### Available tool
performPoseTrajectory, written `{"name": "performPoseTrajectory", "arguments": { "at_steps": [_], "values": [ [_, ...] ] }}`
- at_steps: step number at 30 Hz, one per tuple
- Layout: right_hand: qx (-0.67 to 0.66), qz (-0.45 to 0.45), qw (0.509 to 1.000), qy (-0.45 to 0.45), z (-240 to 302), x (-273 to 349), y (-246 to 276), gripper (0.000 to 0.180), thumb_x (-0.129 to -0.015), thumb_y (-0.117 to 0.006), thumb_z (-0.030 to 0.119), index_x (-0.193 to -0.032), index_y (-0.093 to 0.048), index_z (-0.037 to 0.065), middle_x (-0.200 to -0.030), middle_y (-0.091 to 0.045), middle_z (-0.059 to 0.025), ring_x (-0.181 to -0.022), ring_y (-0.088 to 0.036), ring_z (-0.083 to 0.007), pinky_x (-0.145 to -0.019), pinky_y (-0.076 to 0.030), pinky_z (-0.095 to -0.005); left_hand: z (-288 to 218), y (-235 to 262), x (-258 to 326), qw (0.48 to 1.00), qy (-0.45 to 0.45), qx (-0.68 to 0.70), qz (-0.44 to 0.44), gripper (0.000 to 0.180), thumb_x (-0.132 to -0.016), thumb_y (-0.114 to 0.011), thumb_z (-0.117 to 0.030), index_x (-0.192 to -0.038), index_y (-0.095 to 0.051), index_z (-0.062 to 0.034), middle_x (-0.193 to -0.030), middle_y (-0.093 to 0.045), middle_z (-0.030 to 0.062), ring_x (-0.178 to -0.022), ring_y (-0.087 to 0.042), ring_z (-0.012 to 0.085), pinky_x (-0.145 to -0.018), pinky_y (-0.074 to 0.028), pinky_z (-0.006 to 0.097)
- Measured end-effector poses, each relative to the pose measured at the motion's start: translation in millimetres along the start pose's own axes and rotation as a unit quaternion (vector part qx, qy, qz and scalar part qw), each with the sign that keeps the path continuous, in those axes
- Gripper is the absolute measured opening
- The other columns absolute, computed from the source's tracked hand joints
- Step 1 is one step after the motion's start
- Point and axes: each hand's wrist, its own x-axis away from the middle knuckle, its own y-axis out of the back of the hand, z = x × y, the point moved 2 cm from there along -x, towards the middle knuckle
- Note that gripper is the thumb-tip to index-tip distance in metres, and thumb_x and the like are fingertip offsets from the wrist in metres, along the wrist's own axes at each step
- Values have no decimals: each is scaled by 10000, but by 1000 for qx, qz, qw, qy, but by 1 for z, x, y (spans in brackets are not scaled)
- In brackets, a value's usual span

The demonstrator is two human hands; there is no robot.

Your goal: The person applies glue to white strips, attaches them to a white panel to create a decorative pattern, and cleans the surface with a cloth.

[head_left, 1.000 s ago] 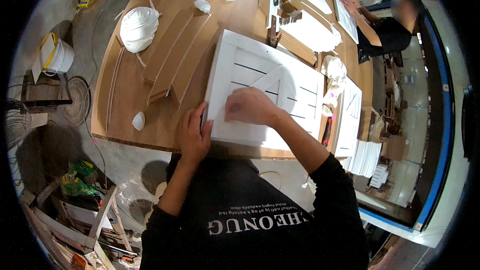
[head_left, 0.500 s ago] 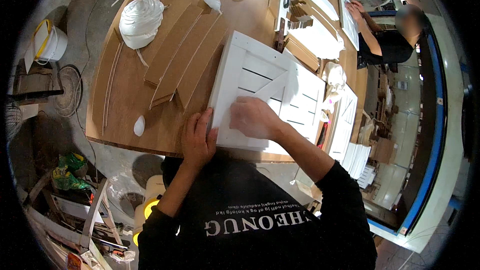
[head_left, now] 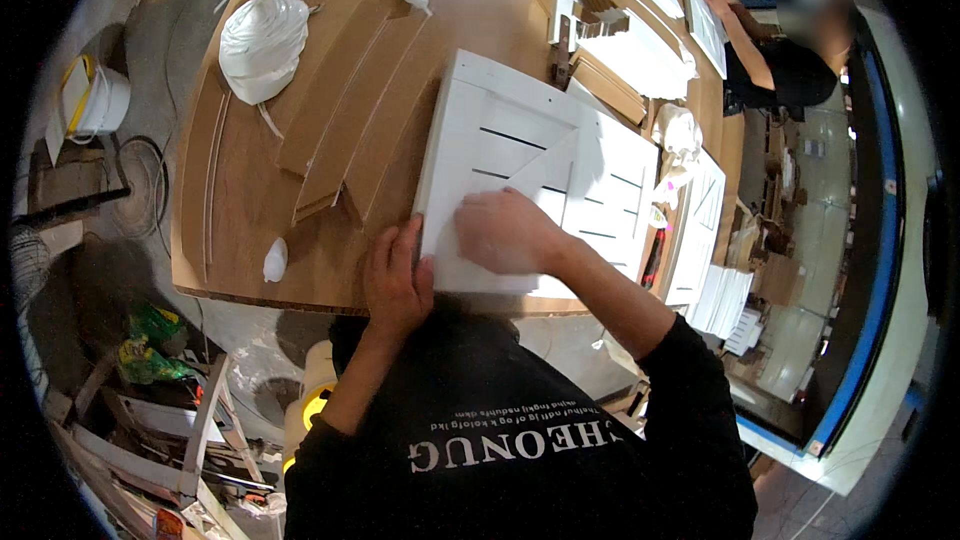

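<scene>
The person leans over a white slatted panel that lies flat at the near edge of the brown surface, its near left corner just at the body. The right hand lies palm down on the panel's near part, fingers curled and pressed together as if bearing on something small beneath them; whether it holds a pad or a cloth I cannot tell, since the hand covers the spot. The left hand clasps the panel's left edge near the corner, fingers flat against it, steadying the piece.

By the look of it, the step in hand is working over the panel's face near the corner (rubbing or smoothing, to judge by the flat pressing hand). The next move calls for even pressure from the right hand while the left keeps the panel from sliding on the smooth board, and care at the grooves, where a diagonal brace crosses the slats.

The panel is painted matt white, rigid, with dark narrow slots between the slats and a raised frame. The surface is plain brown board, with several long loose brown strips lying well left of the panel. Farther off sit a tied white bag, soft and crumpled, and small white squeeze bottles. More white panels lie to the right. Another person works at the far end.
</scene>
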Motion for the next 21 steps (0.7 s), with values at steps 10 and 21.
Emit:
{"name": "performPoseTrajectory", "arguments": {
  "at_steps": [10, 21],
  "values": [
    [-204, -357, 909, -72, -125, 64, 12, 160, -816, -670, 66, -958, -597, 68, -943, -631, -29, -868, -595, -131, -756, -475, -273, -3, 7, -13, 982, 140, 118, 45, 532, -893, -542, -243, -1335, -399, 19, -1246, -508, 224, -1098, -517, 326, -944, -398, 408],
    [-251, -556, 783, -122, -211, 123, 11, 379, -755, -713, 112, -1099, -559, 76, -1136, -566, -122, -1070, -553, -279, -886, -454, -350, -23, 10, -56, 939, 172, -167, 249, 740, -780, -677, -394, -1322, -389, 20, -1209, -483, 269, -1136, -476, 387, -981, -372, 428]
  ]
}}
